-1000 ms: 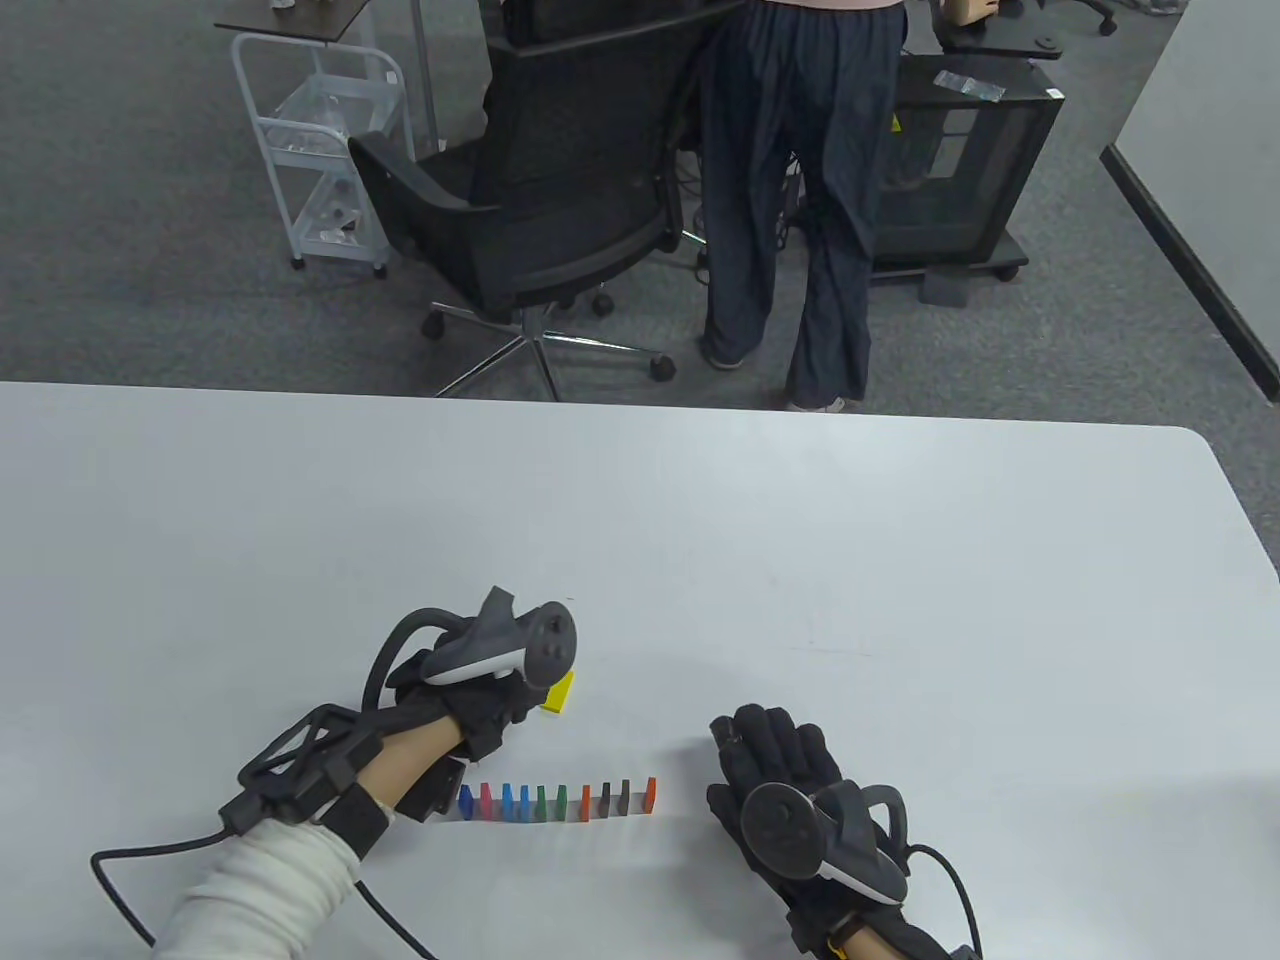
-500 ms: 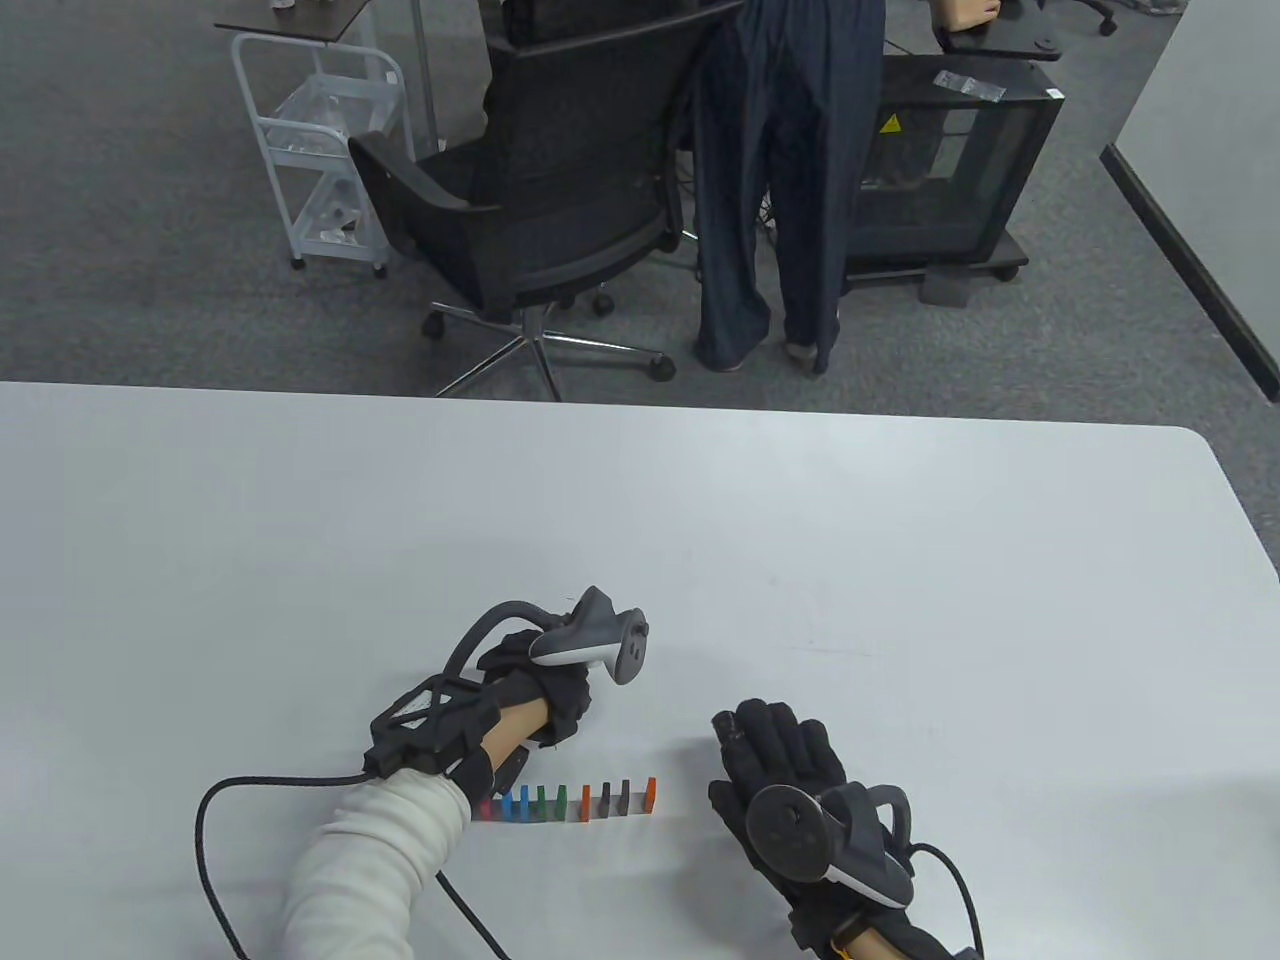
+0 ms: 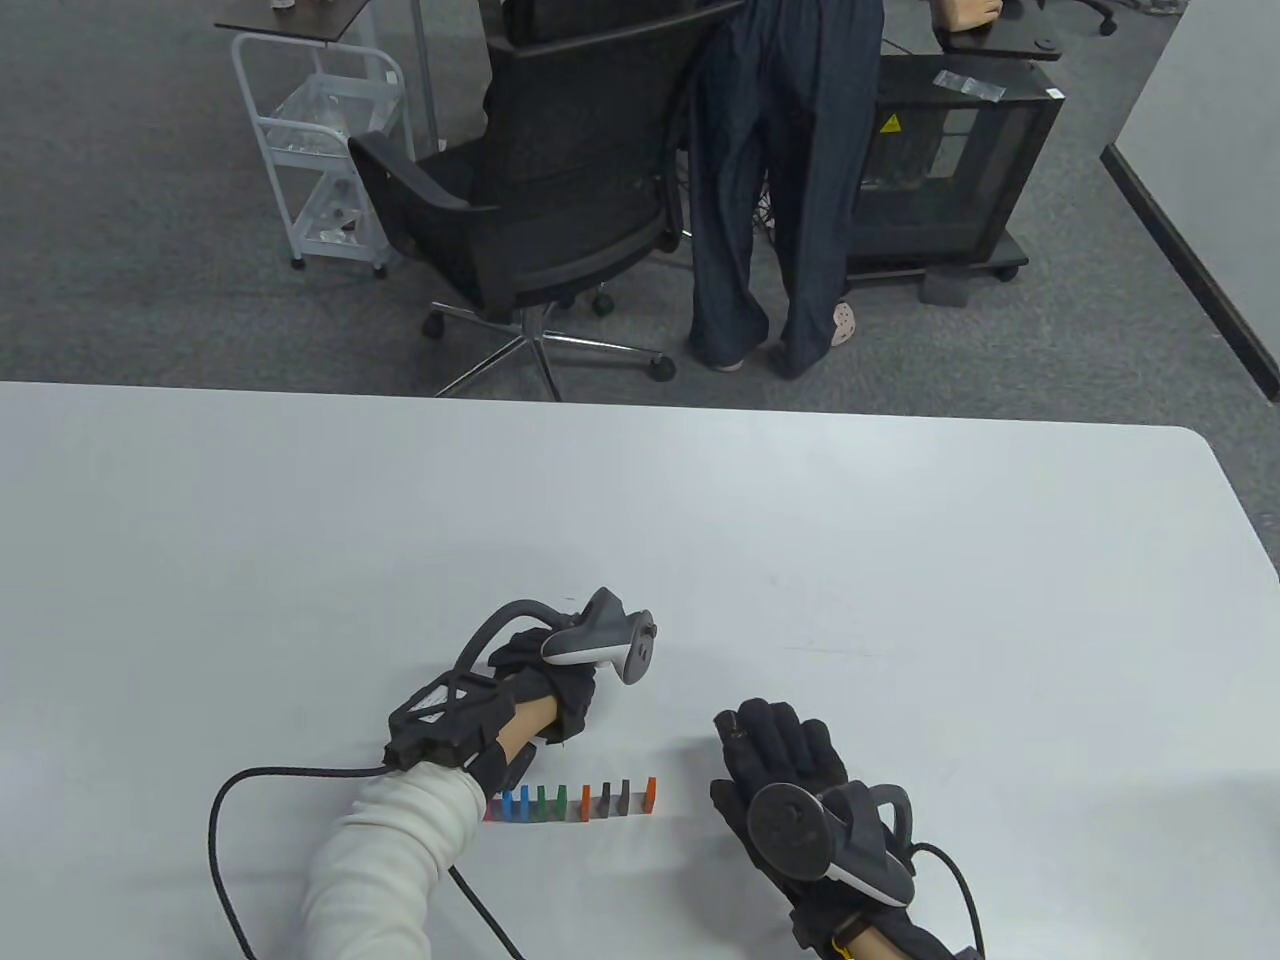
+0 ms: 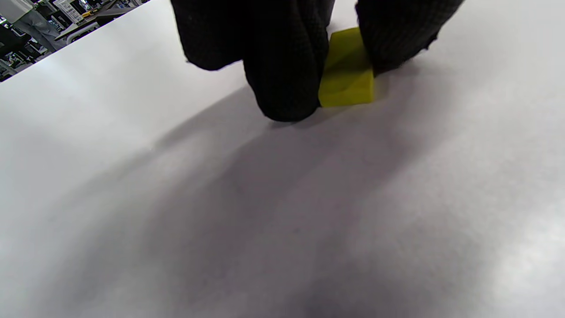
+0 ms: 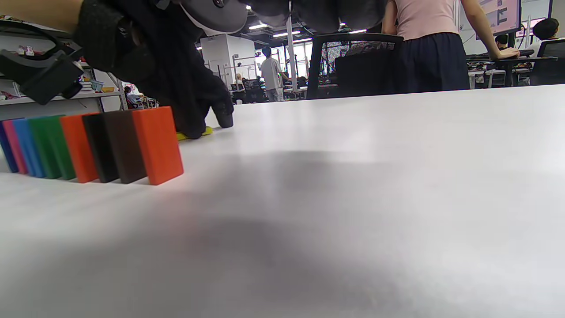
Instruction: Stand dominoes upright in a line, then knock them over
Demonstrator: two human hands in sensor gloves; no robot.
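Observation:
A row of several upright dominoes [image 3: 580, 800] runs left to right near the table's front edge and ends in an orange domino [image 3: 650, 793]. In the right wrist view this orange domino [image 5: 156, 143] stands at the front, with brown, black, orange, green and blue ones behind it. A yellow domino [image 4: 346, 73] lies flat on the white table [image 3: 900, 600] behind the row. My left hand [image 3: 575, 700] reaches over the row, and its fingers [image 4: 282, 88] pinch the yellow domino from both sides. My right hand [image 3: 775, 745] rests flat on the table right of the row, fingers straight, holding nothing.
The left glove's black cable [image 3: 215, 830] loops on the table at the front left. My white left sleeve [image 3: 390, 860] covers the row's left end. Beyond the far edge are a black office chair [image 3: 560, 200], a standing person [image 3: 770, 200] and a white cart [image 3: 320, 150].
My left hand moved right and came down over the yellow domino, which it now hides in the table view. Its forearm now covers the row's left end. The right hand stayed still.

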